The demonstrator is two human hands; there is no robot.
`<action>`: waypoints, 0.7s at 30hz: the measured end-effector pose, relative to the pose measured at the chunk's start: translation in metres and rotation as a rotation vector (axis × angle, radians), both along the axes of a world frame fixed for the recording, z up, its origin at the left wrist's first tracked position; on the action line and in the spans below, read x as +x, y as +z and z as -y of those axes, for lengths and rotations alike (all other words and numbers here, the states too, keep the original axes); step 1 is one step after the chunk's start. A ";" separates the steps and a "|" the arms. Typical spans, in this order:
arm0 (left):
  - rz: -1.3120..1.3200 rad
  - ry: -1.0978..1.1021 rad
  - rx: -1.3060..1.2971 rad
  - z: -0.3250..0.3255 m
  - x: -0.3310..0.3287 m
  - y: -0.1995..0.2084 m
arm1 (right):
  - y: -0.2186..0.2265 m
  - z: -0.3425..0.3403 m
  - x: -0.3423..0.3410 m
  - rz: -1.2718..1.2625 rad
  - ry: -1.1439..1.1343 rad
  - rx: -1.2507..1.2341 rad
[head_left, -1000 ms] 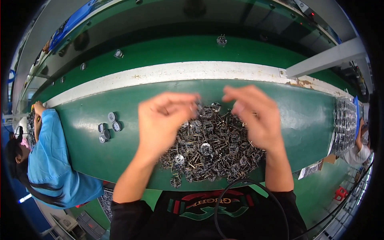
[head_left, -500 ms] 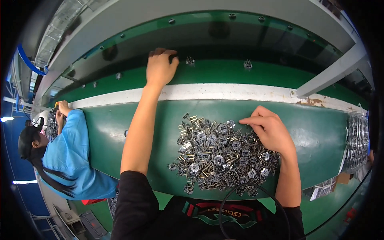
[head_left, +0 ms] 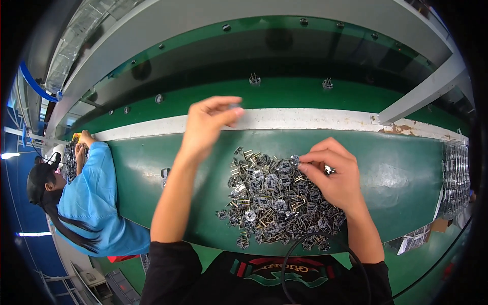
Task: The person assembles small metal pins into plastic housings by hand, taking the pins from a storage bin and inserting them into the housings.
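A heap of small dark plug inserts (head_left: 277,198) with brass-coloured pins lies on the green bench in front of me. At the heap's far right edge, my right hand (head_left: 335,178) pinches a plug insert (head_left: 295,160) between thumb and fingertips. My left hand (head_left: 208,122) hangs over the white rail, its thumb and fingers closed on a small grey part (head_left: 234,106), too blurred to tell its kind. Beyond the rail, single plug inserts stand spaced out on the green conveyor belt, one (head_left: 254,80) ahead of my left hand and another (head_left: 327,83) farther right.
A white rail (head_left: 295,119) separates bench and belt. One loose part (head_left: 165,173) lies left of my forearm. A grey metal post (head_left: 422,91) rises at the right, near stacked clear trays (head_left: 455,168). A co-worker in blue (head_left: 94,198) works at the left.
My left hand has drawn back from the belt toward me, now with a small grey part in its fingers. My right hand has closed on a plug insert. The belt's parts have shifted right.
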State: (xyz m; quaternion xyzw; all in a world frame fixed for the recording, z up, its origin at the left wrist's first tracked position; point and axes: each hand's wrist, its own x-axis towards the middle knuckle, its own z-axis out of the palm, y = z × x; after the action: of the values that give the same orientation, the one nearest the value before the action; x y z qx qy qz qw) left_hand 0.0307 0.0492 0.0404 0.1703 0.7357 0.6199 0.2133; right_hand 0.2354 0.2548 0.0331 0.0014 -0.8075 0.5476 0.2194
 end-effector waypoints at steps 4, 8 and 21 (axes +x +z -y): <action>0.531 -0.036 0.444 -0.019 0.072 0.007 | 0.007 0.020 0.003 -0.124 -0.095 -0.036; 0.712 -0.106 0.604 -0.021 0.110 0.001 | 0.009 0.025 0.002 -0.238 -0.237 0.121; 0.649 -0.129 0.575 -0.024 0.129 -0.008 | 0.008 0.020 0.004 -0.294 -0.225 0.337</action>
State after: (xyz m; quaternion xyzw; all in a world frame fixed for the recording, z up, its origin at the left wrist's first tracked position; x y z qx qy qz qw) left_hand 0.1595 0.0730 0.0328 0.0649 0.4162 0.8061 0.4156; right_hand 0.2394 0.2353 0.0414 0.0275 -0.8418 0.3714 0.3907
